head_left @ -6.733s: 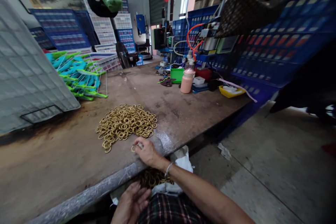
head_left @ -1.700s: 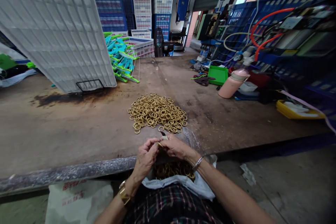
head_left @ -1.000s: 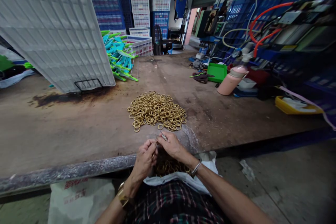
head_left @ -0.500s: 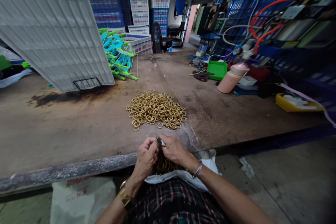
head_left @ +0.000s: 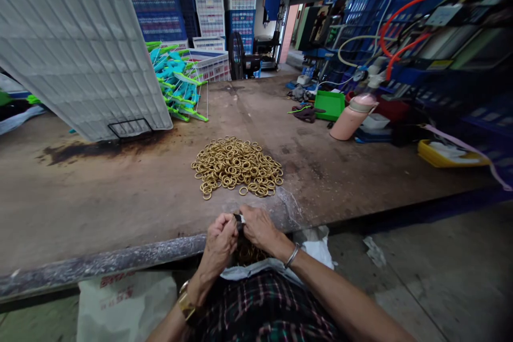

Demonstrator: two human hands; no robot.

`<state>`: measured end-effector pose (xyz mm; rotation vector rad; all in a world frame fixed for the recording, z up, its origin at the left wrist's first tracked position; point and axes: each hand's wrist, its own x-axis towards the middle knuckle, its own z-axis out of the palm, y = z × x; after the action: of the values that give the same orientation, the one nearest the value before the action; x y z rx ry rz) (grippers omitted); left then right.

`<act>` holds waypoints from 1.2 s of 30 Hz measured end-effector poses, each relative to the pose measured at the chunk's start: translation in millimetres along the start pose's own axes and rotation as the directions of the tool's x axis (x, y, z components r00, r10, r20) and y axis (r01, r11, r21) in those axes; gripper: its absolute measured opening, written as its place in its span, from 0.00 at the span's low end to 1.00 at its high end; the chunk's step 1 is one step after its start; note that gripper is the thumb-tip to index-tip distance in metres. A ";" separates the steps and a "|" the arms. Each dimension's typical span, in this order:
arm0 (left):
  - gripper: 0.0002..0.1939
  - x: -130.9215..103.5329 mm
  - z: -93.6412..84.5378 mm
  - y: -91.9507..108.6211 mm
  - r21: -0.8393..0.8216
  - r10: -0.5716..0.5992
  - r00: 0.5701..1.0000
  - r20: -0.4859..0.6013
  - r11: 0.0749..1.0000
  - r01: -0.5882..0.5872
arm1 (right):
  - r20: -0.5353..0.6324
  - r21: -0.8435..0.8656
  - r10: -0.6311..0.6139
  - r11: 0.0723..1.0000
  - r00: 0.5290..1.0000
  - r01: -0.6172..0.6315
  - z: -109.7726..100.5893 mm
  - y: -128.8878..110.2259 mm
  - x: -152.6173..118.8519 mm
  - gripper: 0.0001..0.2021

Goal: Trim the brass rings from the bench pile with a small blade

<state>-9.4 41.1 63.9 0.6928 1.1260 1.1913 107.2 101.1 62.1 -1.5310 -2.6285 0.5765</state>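
A heap of gold-coloured rings (head_left: 236,165) lies on the brown table (head_left: 152,187), a little beyond my hands. Just over the table's near edge, my left hand (head_left: 221,235) is closed in a pinch. My right hand (head_left: 262,231) is pinched close beside it, its fingers around a small black-and-white piece (head_left: 239,218) between the two hands. What that piece is, and what else the fingers hold, is too small and covered to make out. Below the hands, more dark gold rings (head_left: 249,252) show in an open white sack (head_left: 256,268) at my lap.
A tall white ribbed panel (head_left: 88,48) stands at the left, with green and turquoise plastic parts (head_left: 178,83) behind it. To the right are a pink bottle (head_left: 350,117), a green tray (head_left: 329,105) and a yellow tray (head_left: 444,156). Another printed sack (head_left: 128,304) is below the table edge.
The dark piece that hung upright between my fingertips now shows as a short black-and-white bit lying sideways between the hands. My left hand has moved slightly left and down. The ring heap looks unchanged.
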 end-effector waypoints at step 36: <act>0.13 6.1 -15.2 2.4 -0.413 -0.155 0.986 -0.061 0.903 0.117 | -0.015 -0.012 0.006 1.000 1.000 -0.006 2.2 21.5 18.5 0.09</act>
<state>-24.7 45.5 59.1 0.2354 0.9407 1.2956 115.1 125.6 50.1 -1.5414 -2.6219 0.5483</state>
